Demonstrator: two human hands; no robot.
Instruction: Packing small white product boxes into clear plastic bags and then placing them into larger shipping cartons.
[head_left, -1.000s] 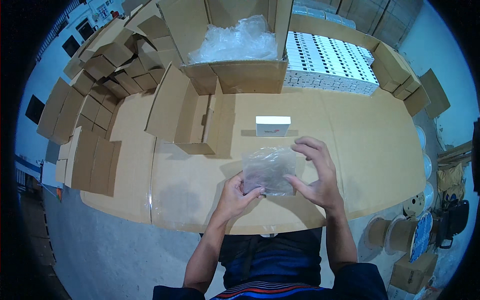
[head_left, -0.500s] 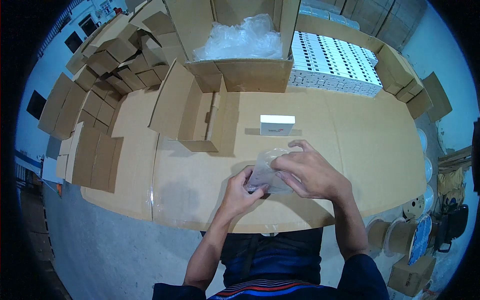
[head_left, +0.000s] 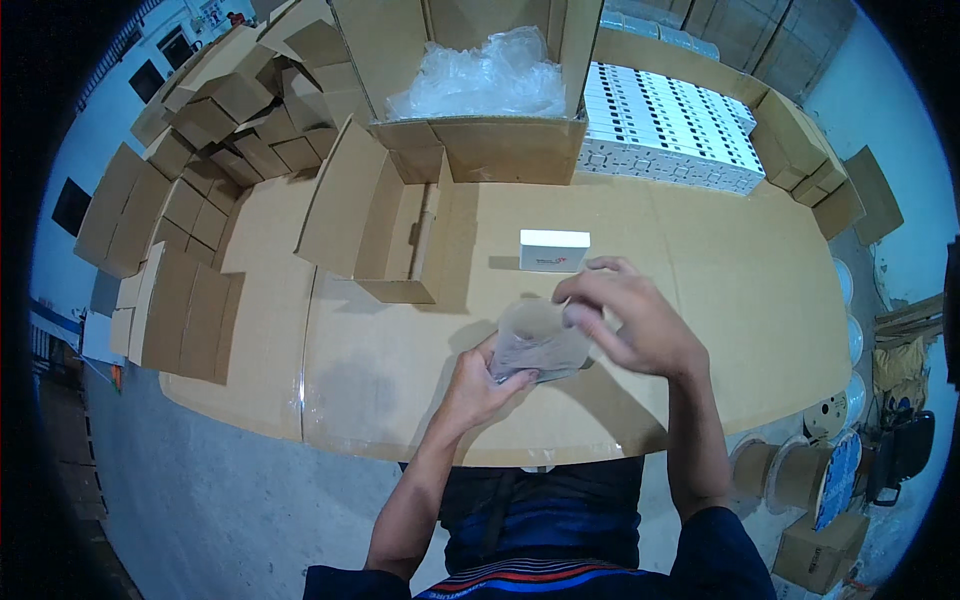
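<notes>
A clear plastic bag (head_left: 535,340) is held open just above the cardboard-covered table (head_left: 700,300). My left hand (head_left: 480,385) grips its lower edge from below. My right hand (head_left: 630,320) pinches the bag's upper right edge, fingers curled over its mouth. A small white box (head_left: 554,250) stands on the table just beyond both hands, apart from them.
An open, empty brown carton (head_left: 385,225) lies on its side left of the white box. Behind it stands a large carton holding clear plastic bags (head_left: 480,85). Rows of white boxes (head_left: 670,130) sit at the back right. Folded brown cartons (head_left: 190,200) pile up at the left.
The bag lay flat under both spread hands a second ago. Now it is lifted and rounded open, my right hand having moved to its upper edge and my left hand under it.
</notes>
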